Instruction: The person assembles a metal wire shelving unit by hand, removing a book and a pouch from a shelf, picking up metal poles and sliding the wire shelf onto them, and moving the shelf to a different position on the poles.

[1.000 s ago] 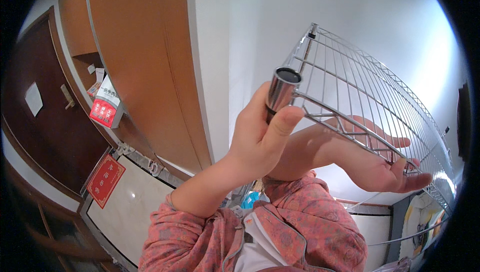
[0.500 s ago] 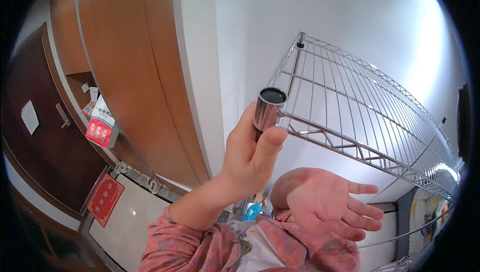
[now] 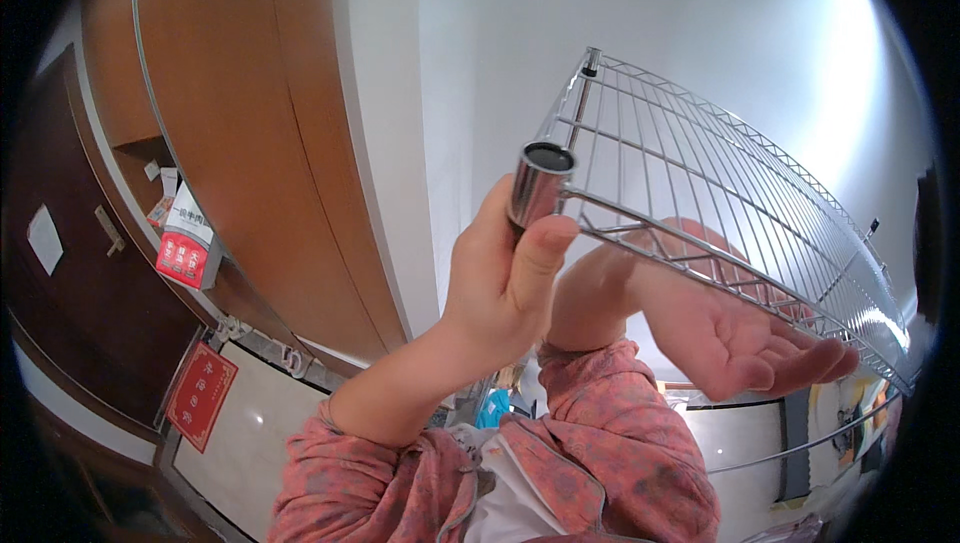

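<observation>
Chrome wire shelf [image 3: 720, 203] hangs tilted in the upper right of the view, against a white wall [image 3: 620, 33], its near corner fitted on a shiny metal post [image 3: 535, 193] whose dark open end faces the camera.

Going from the left: a dark brown door [image 3: 70, 273] stands at the far left edge, with a red sign [image 3: 203, 395] low on the pale panel beside it. Next comes a curved orange-brown wooden panel [image 3: 230, 113], with a small red and white box [image 3: 185, 248] at its lower left edge. Then the left hand [image 3: 500, 283] rises on a forearm in a pink patterned sleeve [image 3: 330, 483]; it is clenched around the post just below the shelf corner, the thumb pressed up along the tube. To its right the right hand [image 3: 720, 328] lies flat and spread, palm up, under the wire grid, fingers stretched toward the shelf's far lower edge; whether the palm touches the wires cannot be told. It grips nothing.
</observation>
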`<state>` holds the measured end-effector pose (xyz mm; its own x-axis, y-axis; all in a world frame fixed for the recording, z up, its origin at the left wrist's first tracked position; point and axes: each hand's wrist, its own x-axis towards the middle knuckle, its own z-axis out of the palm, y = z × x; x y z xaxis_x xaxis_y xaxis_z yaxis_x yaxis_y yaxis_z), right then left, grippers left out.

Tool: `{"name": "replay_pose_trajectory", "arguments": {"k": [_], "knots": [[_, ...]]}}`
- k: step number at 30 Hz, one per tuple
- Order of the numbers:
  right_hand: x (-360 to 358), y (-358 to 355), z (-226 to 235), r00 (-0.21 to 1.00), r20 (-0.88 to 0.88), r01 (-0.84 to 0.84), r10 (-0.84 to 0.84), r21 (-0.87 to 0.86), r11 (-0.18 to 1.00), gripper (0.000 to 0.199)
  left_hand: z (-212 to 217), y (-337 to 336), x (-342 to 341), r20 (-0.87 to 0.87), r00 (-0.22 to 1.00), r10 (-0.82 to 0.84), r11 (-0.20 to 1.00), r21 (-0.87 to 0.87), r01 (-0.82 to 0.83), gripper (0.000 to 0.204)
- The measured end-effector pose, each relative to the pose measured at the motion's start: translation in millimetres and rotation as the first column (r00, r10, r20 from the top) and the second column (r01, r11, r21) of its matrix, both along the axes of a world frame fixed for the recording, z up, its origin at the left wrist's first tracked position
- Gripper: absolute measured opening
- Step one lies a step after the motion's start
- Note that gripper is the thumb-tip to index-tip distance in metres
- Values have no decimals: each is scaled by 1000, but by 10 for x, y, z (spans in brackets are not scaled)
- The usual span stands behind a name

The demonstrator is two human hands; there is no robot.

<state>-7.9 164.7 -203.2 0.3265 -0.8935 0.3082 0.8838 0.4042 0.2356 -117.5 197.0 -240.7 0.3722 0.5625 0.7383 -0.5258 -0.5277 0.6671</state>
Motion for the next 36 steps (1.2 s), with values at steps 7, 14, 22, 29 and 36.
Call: {"name": "replay_pose_trajectory", "arguments": {"k": [7,14,22,29,36], "knots": [[65,-189,-322,983,186,37,-10,-140,989,34,-187,34,-96,133,982,-133,979,-138,151,33],[-250,-293,-993,915,403,207,14,-499,842,29,-2,-8,-199,20,949,314,859,-432,-275,64],[-207,-645,-1266,838,540,466,-73,-641,610,28,-17,-26,-62,87,969,233,825,-545,-150,51],[-318,-762,-1315,840,542,484,-30,-722,495,26,-25,-54,-118,154,986,63,891,-453,14,46],[-311,-810,-1343,848,529,479,28,-789,386,22,-73,-16,-113,156,988,-3,917,-394,65,46]]}}
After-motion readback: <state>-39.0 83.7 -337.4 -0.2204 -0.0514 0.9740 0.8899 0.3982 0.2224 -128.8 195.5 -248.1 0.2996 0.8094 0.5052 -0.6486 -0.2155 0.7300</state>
